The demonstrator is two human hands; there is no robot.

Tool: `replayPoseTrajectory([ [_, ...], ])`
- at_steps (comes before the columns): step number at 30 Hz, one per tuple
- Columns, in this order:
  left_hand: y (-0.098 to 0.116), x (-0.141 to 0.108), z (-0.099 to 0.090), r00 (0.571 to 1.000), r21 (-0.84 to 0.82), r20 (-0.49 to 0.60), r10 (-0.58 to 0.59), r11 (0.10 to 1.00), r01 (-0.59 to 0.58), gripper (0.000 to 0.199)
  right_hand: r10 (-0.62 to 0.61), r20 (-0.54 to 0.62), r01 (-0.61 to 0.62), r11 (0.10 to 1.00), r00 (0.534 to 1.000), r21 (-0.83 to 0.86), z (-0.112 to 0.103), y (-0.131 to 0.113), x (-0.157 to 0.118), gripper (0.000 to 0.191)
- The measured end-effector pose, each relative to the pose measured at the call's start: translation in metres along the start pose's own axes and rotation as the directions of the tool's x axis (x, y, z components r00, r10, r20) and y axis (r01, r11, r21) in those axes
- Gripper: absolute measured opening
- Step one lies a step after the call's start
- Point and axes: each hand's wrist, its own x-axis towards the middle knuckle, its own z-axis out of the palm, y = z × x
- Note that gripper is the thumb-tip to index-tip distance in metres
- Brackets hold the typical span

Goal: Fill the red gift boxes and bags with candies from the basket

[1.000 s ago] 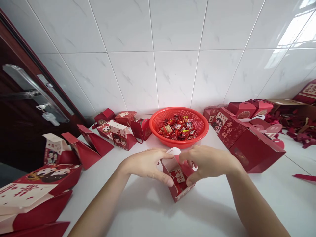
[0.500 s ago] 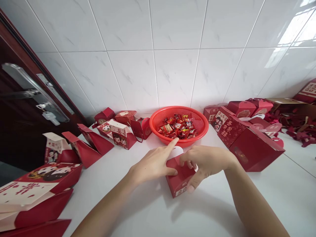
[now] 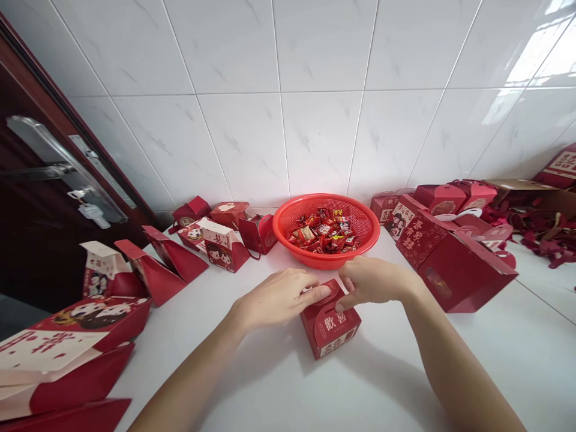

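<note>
A small red gift box (image 3: 335, 329) with pale lettering stands on the white table in front of me. Its rounded flaps lie folded over the top. My left hand (image 3: 283, 295) grips the box at its left and far side, its thumb pressing on the top; the other fingers are partly hidden. At the right far side, my right hand (image 3: 375, 281) has its thumb on the lettered flap and its fingers curled behind the box. Just beyond the hands sits a red plastic basket (image 3: 282, 246) holding wrapped candies (image 3: 324, 231).
Several red gift boxes (image 3: 225, 249) stand to the left, with larger ones (image 3: 76, 330) at the near left. On the right are a big red box (image 3: 463, 270), more small boxes and a pile of dark red ribbons (image 3: 549, 237). A tiled wall (image 3: 319, 138) rises behind.
The lettered front flap now lies over the box top, and the far flap, white inside, has been folded down. My right hand moved away from me, toward the far edge.
</note>
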Motion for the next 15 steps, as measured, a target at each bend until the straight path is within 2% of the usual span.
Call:
replayPoseTrajectory([
  [2,0.0,-0.002,0.001,1.0,-0.021,0.024,-0.002,1.0,0.002,0.05,0.011,-0.01,-0.011,1.0,1.0,-0.02,0.002,0.001,0.003,0.036],
  [6,0.001,-0.003,0.004,0.995,-0.026,0.09,-0.038,0.999,0.041,0.031,0.029,-0.004,-0.029,0.999,1.0,-0.038,0.006,0.0,0.009,0.033],
  [9,0.0,-0.003,0.007,0.993,-0.056,0.106,-0.061,0.996,0.067,0.024,0.051,-0.026,-0.051,0.998,0.998,-0.027,0.003,0.0,0.004,0.033],
  [13,0.0,-0.002,0.014,0.993,-0.03,0.073,-0.091,0.995,0.094,0.03,0.058,-0.09,-0.053,0.997,0.994,0.052,-0.002,-0.001,-0.016,0.034],
  [15,0.002,-0.002,0.019,0.993,-0.012,0.024,-0.113,0.993,0.113,0.034,0.032,-0.103,-0.026,0.998,0.994,0.057,-0.002,-0.005,-0.024,0.031],
])
